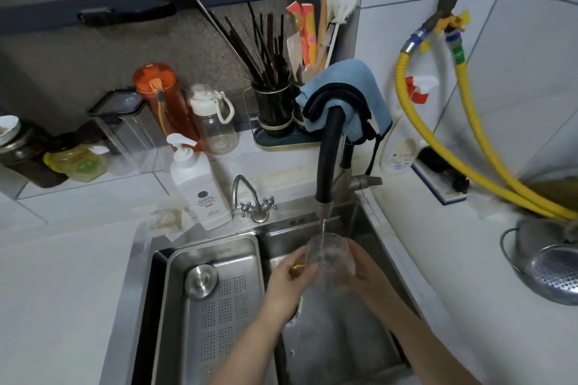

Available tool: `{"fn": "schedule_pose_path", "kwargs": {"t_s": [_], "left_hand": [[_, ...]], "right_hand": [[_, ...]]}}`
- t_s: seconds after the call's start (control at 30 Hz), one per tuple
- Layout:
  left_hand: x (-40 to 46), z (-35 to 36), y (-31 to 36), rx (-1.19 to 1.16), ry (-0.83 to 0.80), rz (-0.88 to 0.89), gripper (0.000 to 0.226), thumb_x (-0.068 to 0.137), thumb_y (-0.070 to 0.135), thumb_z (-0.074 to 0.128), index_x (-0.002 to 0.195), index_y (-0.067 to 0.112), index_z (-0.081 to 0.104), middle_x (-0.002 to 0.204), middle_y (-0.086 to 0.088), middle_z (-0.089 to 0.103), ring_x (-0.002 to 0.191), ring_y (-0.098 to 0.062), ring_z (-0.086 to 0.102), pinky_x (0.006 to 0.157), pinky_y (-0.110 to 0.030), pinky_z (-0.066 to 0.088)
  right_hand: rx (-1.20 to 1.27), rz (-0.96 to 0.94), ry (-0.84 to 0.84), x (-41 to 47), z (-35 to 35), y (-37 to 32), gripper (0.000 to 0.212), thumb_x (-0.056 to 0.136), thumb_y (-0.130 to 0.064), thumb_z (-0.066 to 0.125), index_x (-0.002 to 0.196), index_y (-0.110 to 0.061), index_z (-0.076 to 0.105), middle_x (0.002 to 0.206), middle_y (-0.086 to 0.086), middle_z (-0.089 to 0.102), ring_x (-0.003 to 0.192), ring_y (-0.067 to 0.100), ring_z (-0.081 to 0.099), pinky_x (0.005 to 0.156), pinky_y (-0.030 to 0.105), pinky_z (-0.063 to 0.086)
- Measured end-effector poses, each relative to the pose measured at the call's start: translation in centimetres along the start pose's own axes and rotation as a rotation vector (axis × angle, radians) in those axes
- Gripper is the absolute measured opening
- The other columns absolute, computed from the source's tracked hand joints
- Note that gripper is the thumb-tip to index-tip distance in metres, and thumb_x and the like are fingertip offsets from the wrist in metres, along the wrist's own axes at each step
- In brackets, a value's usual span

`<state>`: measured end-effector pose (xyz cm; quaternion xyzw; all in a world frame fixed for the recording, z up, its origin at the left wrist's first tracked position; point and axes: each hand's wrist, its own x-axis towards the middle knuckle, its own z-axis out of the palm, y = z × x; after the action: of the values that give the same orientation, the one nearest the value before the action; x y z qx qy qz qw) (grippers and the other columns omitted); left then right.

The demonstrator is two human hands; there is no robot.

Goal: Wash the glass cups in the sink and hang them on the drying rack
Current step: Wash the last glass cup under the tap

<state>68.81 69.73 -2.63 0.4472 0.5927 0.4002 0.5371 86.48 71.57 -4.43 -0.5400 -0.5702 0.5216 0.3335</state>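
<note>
The fingers of the left hand curl round the near-left wall of the glass cup, with something small and amber-gold showing at them (a ring or a scrap of sponge, too blurred to tell), while the right hand wraps the opposite wall from three o'clock. The cup is held mouth up over the right basin of the sink, directly under the stream from the black faucet, which stands at twelve o'clock from the hands. To rinse well, the person would likely do best to keep the cup tilted slightly so the water swirls and spills out, turning it between both hands so that every side of the wet glass is covered without slipping. At nine o'clock a perforated steel tray sits in the left half of the sink, a round metal lid lying on it. At eleven o'clock on the tabletop stands a white pump bottle; its label carries a dark round emblem and small print, too small to read. No drying rack for hanging can be made out.
</note>
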Motion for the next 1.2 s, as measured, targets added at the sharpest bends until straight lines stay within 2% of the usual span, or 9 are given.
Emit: {"fn": "schedule_pose_path", "kwargs": {"t_s": [0.1,0.2,0.37,0.5,0.67,0.8,0.97,1.1,1.2], "left_hand": [[0.1,-1.8,-1.0,-0.006,0.032,-0.087,0.043,0.086,0.017,0.07,0.127,0.022,0.058,0.109,0.01,0.066,0.103,-0.009,0.064,0.1,-0.035,0.05],[1.5,-2.1,-0.1,-0.042,0.062,-0.094,0.044,0.086,0.014,0.069,0.128,0.02,0.058,0.104,0.01,0.065,0.099,-0.011,0.063,0.098,-0.031,0.051],[1.1,-0.1,-0.3,-0.095,0.008,-0.096,0.038,0.087,0.005,0.067,0.122,0.019,0.061,0.088,0.013,0.07,0.076,0.003,0.067,0.073,-0.015,0.055],[1.0,-2.4,-1.1,-0.065,0.059,-0.116,0.042,0.085,0.012,0.071,0.125,0.02,0.06,0.101,0.004,0.069,0.09,-0.006,0.066,0.089,-0.027,0.055],[2.8,-1.3,0.1,-0.102,0.043,-0.09,0.043,0.086,0.013,0.07,0.127,0.019,0.059,0.099,0.003,0.069,0.09,-0.008,0.065,0.082,-0.022,0.055],[1.1,-1.2,-1.1,-0.135,0.024,-0.144,0.04,0.088,0.009,0.066,0.126,0.019,0.058,0.097,0.007,0.068,0.079,0.001,0.069,0.07,-0.015,0.055],[2.4,-3.0,-1.4,-0.116,0.048,-0.166,0.045,0.088,0.019,0.068,0.131,0.019,0.057,0.108,0.002,0.067,0.1,-0.013,0.066,0.087,-0.028,0.056],[2.9,-1.1,-1.1,-0.126,-0.002,-0.177,0.037,0.091,0.018,0.065,0.127,0.019,0.059,0.104,0.003,0.067,0.095,-0.011,0.066,0.08,-0.025,0.057],[2.5,-1.0,-1.8,-0.113,0.004,-0.217,0.035,0.091,0.021,0.064,0.126,0.019,0.059,0.108,-0.002,0.066,0.094,-0.013,0.067,0.079,-0.028,0.058]], "right_hand": [[-0.023,-0.011,-0.065,-0.1,1.7,-0.5,0.042,0.087,-0.031,0.068,0.125,-0.037,0.052,0.118,-0.02,0.064,0.11,-0.008,0.058,0.094,0.019,0.048],[0.001,-0.074,-0.072,1.1,1.1,-1.2,0.046,0.087,-0.035,0.068,0.13,-0.031,0.053,0.125,-0.012,0.062,0.118,0.007,0.058,0.102,0.036,0.046],[0.028,-0.024,0.047,0.4,0.1,-0.3,0.033,0.087,-0.013,0.066,0.104,-0.038,0.056,0.093,-0.016,0.068,0.089,-0.015,0.062,0.075,0.005,0.049],[-0.034,-0.076,-0.035,0.9,2.0,-0.1,0.041,0.086,-0.013,0.068,0.111,-0.04,0.052,0.1,-0.041,0.061,0.095,-0.021,0.057,0.077,-0.001,0.041],[0.008,-0.096,0.013,2.6,0.5,-0.6,0.041,0.084,-0.028,0.072,0.122,-0.033,0.058,0.114,-0.012,0.067,0.105,0.002,0.064,0.088,0.021,0.051],[-0.048,-0.061,0.005,1.5,1.1,0.8,0.051,0.074,-0.051,0.071,0.121,-0.039,0.055,0.115,-0.02,0.065,0.108,-0.001,0.061,0.089,0.015,0.049],[-0.059,-0.051,-0.049,2.5,1.9,-0.7,0.037,0.085,-0.023,0.07,0.109,-0.045,0.053,0.098,-0.043,0.06,0.097,-0.02,0.056,0.079,0.0,0.041],[-0.009,-0.031,0.021,2.2,0.9,-0.3,0.032,0.082,-0.03,0.069,0.111,-0.038,0.059,0.104,-0.02,0.069,0.099,-0.003,0.064,0.089,0.018,0.049],[0.022,-0.015,0.031,1.6,1.2,0.7,0.03,0.079,-0.033,0.072,0.106,-0.035,0.06,0.102,-0.015,0.068,0.098,-0.005,0.063,0.085,0.012,0.047]]}}
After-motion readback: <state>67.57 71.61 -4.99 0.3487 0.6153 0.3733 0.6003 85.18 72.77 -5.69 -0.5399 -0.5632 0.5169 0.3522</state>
